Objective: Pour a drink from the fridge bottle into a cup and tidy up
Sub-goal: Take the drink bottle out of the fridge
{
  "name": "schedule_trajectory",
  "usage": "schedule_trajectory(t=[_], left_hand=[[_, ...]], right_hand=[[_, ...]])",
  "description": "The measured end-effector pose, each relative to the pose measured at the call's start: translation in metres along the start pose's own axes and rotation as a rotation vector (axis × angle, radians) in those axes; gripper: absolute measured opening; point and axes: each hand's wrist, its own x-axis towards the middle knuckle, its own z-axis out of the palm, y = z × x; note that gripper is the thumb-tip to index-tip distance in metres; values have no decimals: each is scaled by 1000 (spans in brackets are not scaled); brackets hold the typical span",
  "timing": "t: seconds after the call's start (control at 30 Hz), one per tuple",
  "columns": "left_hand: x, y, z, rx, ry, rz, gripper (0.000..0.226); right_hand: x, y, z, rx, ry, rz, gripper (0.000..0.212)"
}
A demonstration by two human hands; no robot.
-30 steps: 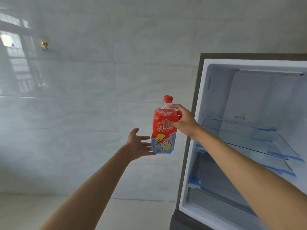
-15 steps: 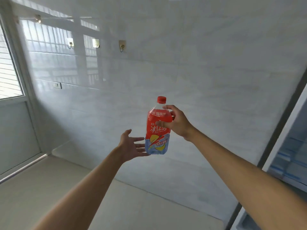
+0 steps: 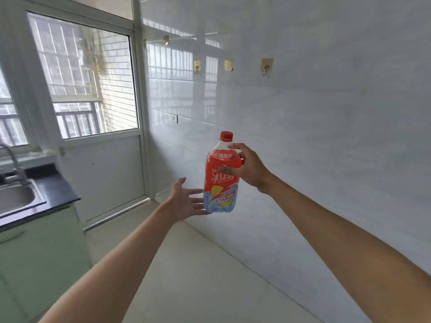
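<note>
Right hand [image 3: 248, 170] grips the red-capped bottle [image 3: 220, 176] by its shoulder, upright in mid-air, probably to avoid shaking it. Left hand [image 3: 186, 200] is spread wide, fingertips at its base, seemingly ready to support it. Counter [image 3: 54, 194] with sink [image 3: 16, 197] lies well apart.

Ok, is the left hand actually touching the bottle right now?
Cannot tell. In the head view the open left hand has fingertips reaching the lower edge of the bottle, which hides any contact. The right hand plainly grips it.
</note>
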Motion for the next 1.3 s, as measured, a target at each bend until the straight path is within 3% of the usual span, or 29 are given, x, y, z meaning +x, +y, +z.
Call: schedule_trajectory(t=[0.63,1.3], left_hand=[[-25,102,-202,-155,435,270,66],[-66,124,-320,-372,794,491,63]], right_hand=[[163,-45,221,259,-494,-255,64],[232,-99,391,399,-904,-457,63]])
